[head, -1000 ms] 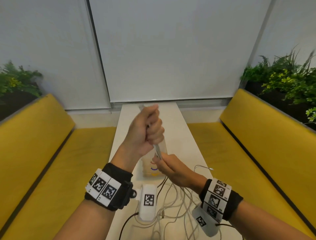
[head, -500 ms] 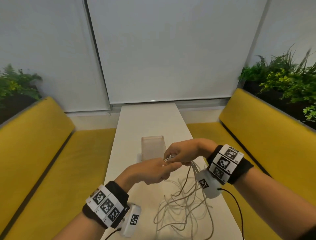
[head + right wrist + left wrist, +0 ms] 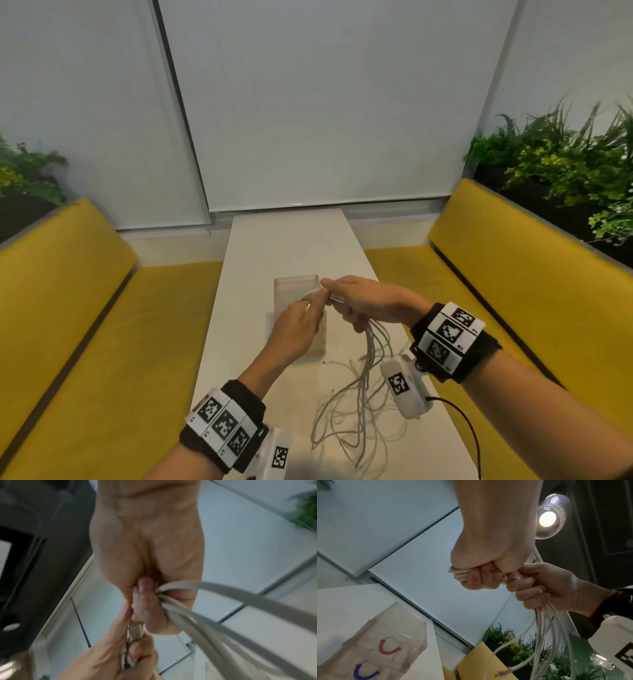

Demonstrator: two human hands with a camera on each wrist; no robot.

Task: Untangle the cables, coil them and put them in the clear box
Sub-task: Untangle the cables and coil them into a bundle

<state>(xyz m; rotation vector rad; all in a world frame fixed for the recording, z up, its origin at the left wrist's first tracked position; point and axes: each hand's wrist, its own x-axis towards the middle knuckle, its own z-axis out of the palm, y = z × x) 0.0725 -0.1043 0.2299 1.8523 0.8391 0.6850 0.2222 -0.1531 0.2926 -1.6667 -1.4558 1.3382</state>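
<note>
Both hands are raised above the narrow white surface [image 3: 284, 246], meeting over the clear box [image 3: 295, 286]. The left hand [image 3: 296, 325] has its fingers curled tight around a bundle of white cables [image 3: 459, 574]; from the left wrist view the strands stick out of the fist on its far side. The right hand [image 3: 363, 301] sits just beside it, touching or nearly so, its fingers also curled round the same cables, which pass between the two fists. From below the right hand the cables [image 3: 368, 346] drop in a loose bunch and spread into a tangle of loops on the near part of the surface, right of centre. One loose end with a small plug [image 3: 503, 672] hangs free in the left wrist view.

The clear box stands upright on the surface, about midway along it, partly hidden behind the left hand. From the left wrist view its bottom shows a red curved mark [image 3: 388, 649] and a blue curved mark [image 3: 365, 673]; I cannot tell whether any cable lies inside.

The right wrist view is blurred, but it shows grey-white strands [image 3: 223, 601] running out of the right fist toward the camera.

Yellow benches [image 3: 534, 274] run along both sides of the surface, with green plants [image 3: 565, 164] behind them, and pale blinds [image 3: 325, 102] hang at the far end. A round lamp [image 3: 547, 519] glows overhead.
</note>
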